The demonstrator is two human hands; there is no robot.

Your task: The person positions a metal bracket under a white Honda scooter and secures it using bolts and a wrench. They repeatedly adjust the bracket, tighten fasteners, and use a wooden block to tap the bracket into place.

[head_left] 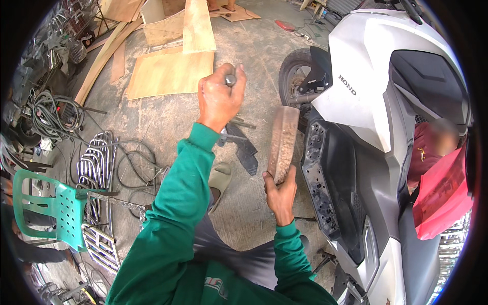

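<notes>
My left hand, raised ahead of me, is closed around a metal bar or handle. Only its round grey end shows above the fist; the rest is hidden. A long, rough, rusty brown metal piece stands tilted upward in my right hand, gripped at its near end. It is beside the motorcycle's black footboard; I cannot tell whether they touch. Beneath my left hand, a dark wedge-shaped piece lies near the floor by my slippered foot.
A white and grey motorcycle fills the right side, with a person in a maroon shirt and a red sheet beyond it. Plywood panels lie ahead. To the left are a green plastic chair, bent metal tubes and coiled cables.
</notes>
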